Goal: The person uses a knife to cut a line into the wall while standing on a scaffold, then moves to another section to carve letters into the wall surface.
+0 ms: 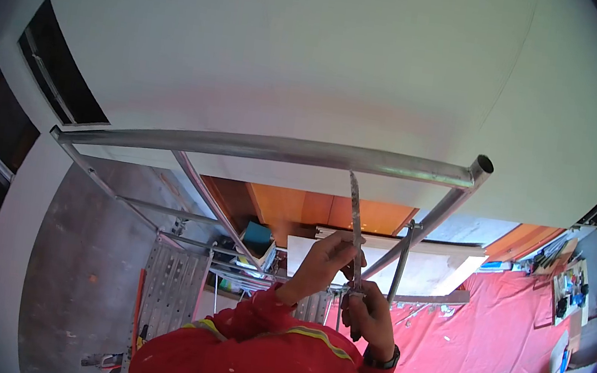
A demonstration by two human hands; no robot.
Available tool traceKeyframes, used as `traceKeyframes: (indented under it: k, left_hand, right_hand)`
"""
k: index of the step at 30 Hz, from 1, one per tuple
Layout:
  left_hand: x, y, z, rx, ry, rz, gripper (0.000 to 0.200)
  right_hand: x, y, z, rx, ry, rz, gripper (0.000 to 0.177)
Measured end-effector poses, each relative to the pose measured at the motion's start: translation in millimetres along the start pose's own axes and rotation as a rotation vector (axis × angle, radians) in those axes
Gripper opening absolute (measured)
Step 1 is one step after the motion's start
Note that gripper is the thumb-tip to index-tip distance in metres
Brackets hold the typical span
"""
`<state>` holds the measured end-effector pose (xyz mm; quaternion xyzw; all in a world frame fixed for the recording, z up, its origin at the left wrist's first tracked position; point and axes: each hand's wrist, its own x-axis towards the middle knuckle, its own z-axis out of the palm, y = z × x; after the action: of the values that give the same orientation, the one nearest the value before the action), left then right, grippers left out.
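Note:
A long thin blade, like a narrow saw or knife (355, 213), stands nearly upright in front of my chest, its tip close to the scaffold's top rail (266, 147). My right hand (370, 314) is closed around its dark handle at the lower end. My left hand (323, 265) has its fingers bent against the blade a little above the handle; the fingertips partly hide behind it. Both hands are close together, below the rail.
Metal scaffold tubes (440, 213) frame the space ahead, with a perforated metal platform (171, 287) at lower left. Beyond are a pale wall (316, 53), orange wooden doors (311, 208), white boards (409, 265), red floor sheeting (467, 337) and a cluttered bench (571, 294) at right.

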<state>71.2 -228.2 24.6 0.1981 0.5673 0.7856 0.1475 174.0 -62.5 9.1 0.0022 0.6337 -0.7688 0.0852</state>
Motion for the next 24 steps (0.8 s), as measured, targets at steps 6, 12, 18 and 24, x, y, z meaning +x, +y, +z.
traceKeyframes:
  k: [6,12,18,24]
  left_hand:
    - [0.6,28.1,-30.7,-0.007,0.025,0.158,0.018]
    - [27.6,101.8,-54.9,-0.224,0.020,0.313,0.018]
    - [54.9,173.9,-70.5,-0.251,0.003,0.408,0.031]
    - [60.5,204.1,-85.9,0.020,-0.075,0.461,0.033]
  right_hand:
    - [25.0,-5.4,16.8,0.011,-0.149,-0.071,0.043]
    - [59.7,-24.6,69.2,0.061,-0.225,-0.323,0.066]
    - [92.3,-20.8,132.3,-0.093,-0.075,-0.506,0.058]
    - [107.6,-31.0,175.3,-0.375,0.189,-0.754,0.059]
